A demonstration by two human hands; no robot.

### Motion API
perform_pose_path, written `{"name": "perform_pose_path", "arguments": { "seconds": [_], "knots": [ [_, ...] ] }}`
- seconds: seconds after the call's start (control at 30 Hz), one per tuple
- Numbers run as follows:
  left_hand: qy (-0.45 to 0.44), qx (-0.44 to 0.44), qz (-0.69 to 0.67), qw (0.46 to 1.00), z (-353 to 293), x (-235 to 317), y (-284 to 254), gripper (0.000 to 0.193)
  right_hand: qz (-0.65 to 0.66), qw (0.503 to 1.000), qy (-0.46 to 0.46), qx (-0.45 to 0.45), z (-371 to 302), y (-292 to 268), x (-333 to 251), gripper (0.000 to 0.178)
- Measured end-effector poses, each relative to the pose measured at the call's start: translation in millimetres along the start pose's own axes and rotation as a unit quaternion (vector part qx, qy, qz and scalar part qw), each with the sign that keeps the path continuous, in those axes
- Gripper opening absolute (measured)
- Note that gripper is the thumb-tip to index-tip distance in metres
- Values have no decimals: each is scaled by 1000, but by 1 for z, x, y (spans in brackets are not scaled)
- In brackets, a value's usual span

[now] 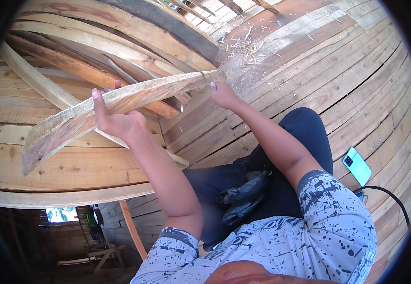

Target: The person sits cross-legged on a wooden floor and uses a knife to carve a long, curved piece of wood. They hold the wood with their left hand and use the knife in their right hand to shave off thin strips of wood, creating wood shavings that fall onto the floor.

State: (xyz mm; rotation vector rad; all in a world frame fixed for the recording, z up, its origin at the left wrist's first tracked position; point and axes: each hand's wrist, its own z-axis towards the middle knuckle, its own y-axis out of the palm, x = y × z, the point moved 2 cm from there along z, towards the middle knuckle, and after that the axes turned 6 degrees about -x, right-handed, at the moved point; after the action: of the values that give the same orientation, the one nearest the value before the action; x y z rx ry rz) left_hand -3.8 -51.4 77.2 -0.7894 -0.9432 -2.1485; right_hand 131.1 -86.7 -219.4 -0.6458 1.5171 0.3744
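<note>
- Head view, nearest first: the person sits on a plank floor, knees in dark trousers, with a crumpled black bag in the lap and a turquoise phone lying on the boards to their right, a black cable just beside it.
- Left hand is wrapped around the middle of a rough, curved wooden slat, fingers curled over its upper edge, carrying most of its weight.
- Right hand pinches the slat near its far, narrow end; the fingertips are closed on the wood.
- Slat sits in the air, tilted, its broad end low on the left.
- To my eye, a steady two-point hold matters here: keep fingers off the splintery edge and sight along the curve.
- Beyond lie stacked curved boards and loose shavings.
</note>
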Motion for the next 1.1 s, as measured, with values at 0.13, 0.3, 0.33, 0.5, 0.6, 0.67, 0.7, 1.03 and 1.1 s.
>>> {"name": "perform_pose_path", "arguments": {
  "seconds": [0.13, 0.3, 0.33, 0.5, 0.6, 0.67, 0.7, 1.03, 1.1],
  "knots": [
    [75, 24, 7, 997, 12, -11, -25, 35, 26, 994, -100, -35, -32, 9, -75, 45],
    [84, -41, 22, 995, 12, -17, -14, 39, 18, 980, -198, -29, -37, 2, -90, 42],
    [88, -56, 23, 994, 13, -17, -14, 39, 14, 980, -196, -8, -37, 4, -89, 42],
    [117, -84, -3, 990, 32, -21, -30, 35, -27, 993, -114, -6, -57, 3, -120, 43],
    [120, -129, -14, 984, 30, -25, -28, 41, -44, 994, -95, 39, -49, 3, -101, 44],
    [115, -128, -25, 985, 23, -25, -17, 47, -32, 998, -14, 45, -29, -14, -35, 45],
    [110, -111, -25, 987, 23, -24, -14, 50, -24, 998, 26, 46, -22, -21, -15, 45],
    [91, -100, 4, 991, 24, -26, -15, 57, -7, 1000, 22, 16, 0, -10, 0, 48],
    [84, -118, -5, 989, 30, -29, -20, 57, 29, 998, 50, -11, 5, -10, 1, 48]
  ]
}}
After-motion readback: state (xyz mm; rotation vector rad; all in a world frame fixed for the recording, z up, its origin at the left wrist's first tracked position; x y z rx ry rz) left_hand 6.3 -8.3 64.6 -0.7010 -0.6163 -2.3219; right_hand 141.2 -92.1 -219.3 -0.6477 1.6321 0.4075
